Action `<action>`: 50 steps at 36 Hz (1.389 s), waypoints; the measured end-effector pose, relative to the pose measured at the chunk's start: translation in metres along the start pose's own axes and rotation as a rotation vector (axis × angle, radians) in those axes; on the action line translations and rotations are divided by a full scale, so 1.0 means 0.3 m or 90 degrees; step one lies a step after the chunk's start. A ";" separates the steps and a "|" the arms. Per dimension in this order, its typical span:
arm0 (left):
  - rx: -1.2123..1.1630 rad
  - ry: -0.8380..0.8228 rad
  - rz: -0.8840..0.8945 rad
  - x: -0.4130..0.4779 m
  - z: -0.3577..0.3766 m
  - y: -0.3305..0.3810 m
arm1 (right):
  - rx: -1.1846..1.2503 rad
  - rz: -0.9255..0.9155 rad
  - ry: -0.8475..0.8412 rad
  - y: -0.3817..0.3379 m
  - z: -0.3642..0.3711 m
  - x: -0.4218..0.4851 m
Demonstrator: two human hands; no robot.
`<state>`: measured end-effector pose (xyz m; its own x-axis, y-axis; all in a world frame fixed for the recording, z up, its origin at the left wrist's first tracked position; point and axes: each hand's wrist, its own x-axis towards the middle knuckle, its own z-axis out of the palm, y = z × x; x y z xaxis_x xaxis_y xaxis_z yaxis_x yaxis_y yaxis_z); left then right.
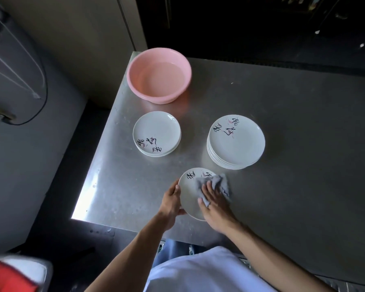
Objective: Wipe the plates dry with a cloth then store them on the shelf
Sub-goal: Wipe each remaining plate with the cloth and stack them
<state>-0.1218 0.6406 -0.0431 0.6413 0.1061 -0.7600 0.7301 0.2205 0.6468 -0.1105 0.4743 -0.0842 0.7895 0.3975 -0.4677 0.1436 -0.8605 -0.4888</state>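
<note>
Near the brushed steel table's (pixel 303 144) front edge I saw the round white printed plate (pixel 190 194) face up, lettering toward its far rim, right side hidden under a crumpled grey cloth (pixel 219 184). The right hand (pixel 214 205) pressed the cloth, fingers flat and slightly spread; the left hand (pixel 171 203) gripped the left rim, fingers hidden beneath.

A pink basin (pixel 156 99) sits near the far-left corner of the steel table (pixel 293 123).
</note>
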 end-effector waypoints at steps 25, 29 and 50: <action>-0.033 0.031 0.042 -0.008 -0.011 -0.049 | 0.081 0.231 0.072 -0.110 -0.008 0.074; -0.033 0.095 0.036 -0.010 0.002 -0.029 | 0.399 0.105 0.059 -0.154 -0.033 0.072; -0.001 -0.111 0.072 -0.051 -0.030 0.020 | 0.321 0.001 0.031 -0.094 -0.030 0.081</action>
<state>-0.1294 0.6490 -0.0280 0.7507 -0.0386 -0.6595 0.6504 0.2183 0.7275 -0.0900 0.5052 -0.0752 0.8178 0.3708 -0.4401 -0.1544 -0.5954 -0.7885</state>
